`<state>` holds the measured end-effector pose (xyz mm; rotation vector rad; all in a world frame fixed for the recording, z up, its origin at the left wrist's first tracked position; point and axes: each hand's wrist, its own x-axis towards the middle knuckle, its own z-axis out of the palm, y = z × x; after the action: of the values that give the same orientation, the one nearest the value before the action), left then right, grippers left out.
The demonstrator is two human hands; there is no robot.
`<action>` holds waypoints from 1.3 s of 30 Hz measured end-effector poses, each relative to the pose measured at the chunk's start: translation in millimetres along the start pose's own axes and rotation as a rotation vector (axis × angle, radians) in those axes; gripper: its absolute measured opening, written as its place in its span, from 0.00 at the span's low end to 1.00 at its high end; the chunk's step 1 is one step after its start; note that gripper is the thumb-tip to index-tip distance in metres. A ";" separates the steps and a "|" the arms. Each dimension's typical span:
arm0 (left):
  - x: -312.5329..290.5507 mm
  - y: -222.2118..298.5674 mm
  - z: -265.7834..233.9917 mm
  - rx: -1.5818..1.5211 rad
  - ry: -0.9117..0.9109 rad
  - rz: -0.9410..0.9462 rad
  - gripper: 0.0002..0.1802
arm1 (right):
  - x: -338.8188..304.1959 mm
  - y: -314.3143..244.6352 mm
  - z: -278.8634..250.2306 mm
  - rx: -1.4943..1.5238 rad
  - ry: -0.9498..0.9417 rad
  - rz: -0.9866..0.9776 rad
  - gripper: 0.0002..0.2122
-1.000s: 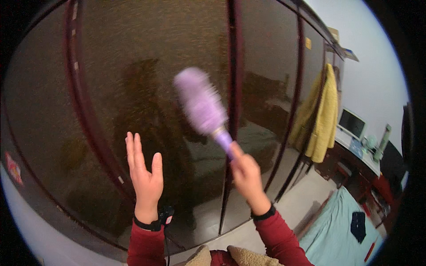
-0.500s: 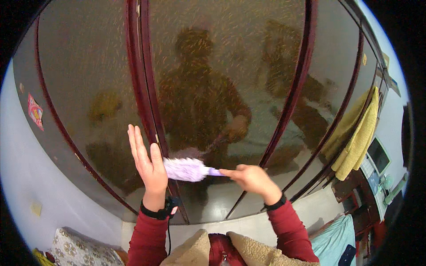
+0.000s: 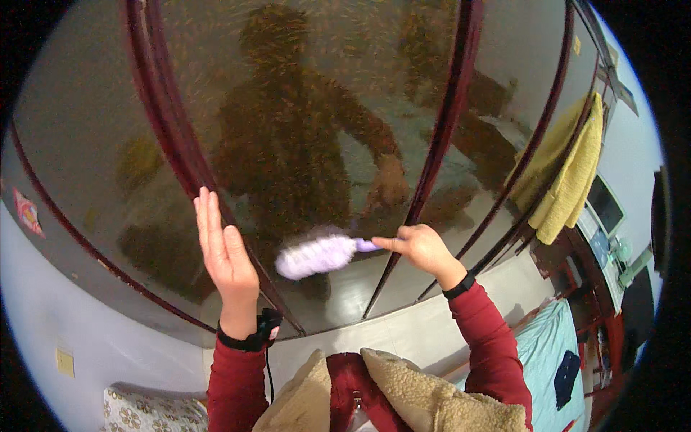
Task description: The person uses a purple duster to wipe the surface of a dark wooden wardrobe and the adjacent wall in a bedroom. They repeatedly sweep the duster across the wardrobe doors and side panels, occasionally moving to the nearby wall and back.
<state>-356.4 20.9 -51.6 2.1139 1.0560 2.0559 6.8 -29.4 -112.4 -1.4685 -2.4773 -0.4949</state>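
Observation:
My right hand (image 3: 425, 253) grips the purple handle of a fluffy lilac duster (image 3: 317, 256), its index finger stretched along the handle. The duster's head points left, in front of a dark glossy wardrobe door (image 3: 288, 158) that mirrors my figure; whether the fibres touch the door I cannot tell. To the left, my left hand (image 3: 227, 259) is raised with fingers straight and nothing in it, beside a dark red door frame strip (image 3: 188, 158). A gap separates this hand from the duster's head. Black bands circle both wrists.
A yellow towel (image 3: 576, 173) hangs on the wardrobe at the right. Beyond it are a screen (image 3: 606, 198) and a small fan (image 3: 620, 249) on a desk. A bed with a light blue cover (image 3: 551, 345) lies lower right, and a flowered cushion (image 3: 147, 412) lower left.
The duster's head has come away from beside my left hand, its handle end rising slightly to the right. My view has shifted, and the doors appear farther left and higher.

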 end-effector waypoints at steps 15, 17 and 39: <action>-2.8 10.3 48.1 -0.092 -0.164 0.048 0.25 | -64.9 46.5 17.3 -0.051 -0.065 0.215 0.25; -1.8 5.6 50.1 -0.102 -0.156 0.040 0.25 | -78.3 54.0 10.2 -0.159 -0.017 0.224 0.26; -15.3 -19.8 35.2 -0.010 -0.117 -0.178 0.24 | -28.7 22.0 45.7 0.051 0.229 0.222 0.23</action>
<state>-332.5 44.5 -78.9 2.0252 1.1669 1.8309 39.1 -24.8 -160.7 -1.5476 -2.1079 -0.5195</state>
